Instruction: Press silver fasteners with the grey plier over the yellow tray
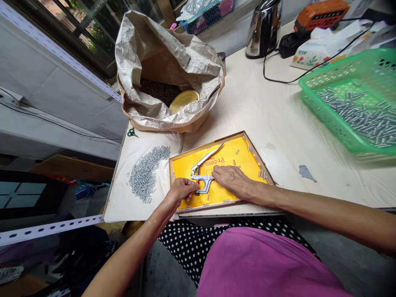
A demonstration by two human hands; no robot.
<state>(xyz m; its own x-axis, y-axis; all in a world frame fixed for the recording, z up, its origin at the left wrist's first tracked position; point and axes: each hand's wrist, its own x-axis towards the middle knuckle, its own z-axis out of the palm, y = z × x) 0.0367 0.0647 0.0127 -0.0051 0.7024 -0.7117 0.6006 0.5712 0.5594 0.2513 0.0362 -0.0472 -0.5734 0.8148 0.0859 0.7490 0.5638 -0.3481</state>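
A silver hand press tool (pixel 204 181) with a long lever arm, a dark spring and a red part lies over a shallow tray (pixel 260 159) with a yellow lining. My left hand (pixel 182 189) pinches at the red end of the tool; whatever its fingertips hold is too small to make out. The fingers of my right hand (pixel 230 179) curl over the tool's other end, gripping it against the tray. Several small metal springs (pixel 262 175) lie along the tray's edges and on the yellow lining.
A heap of small metal pins (pixel 147 173) lies on white cloth at the left, near green scissors (pixel 133 132). Behind stands an open woven sack (pixel 198 53) holding dark pieces and a yellow dish (pixel 185 100). A green basket (pixel 337 132) of metal pieces and a kettle (pixel 262 29) are rightward.
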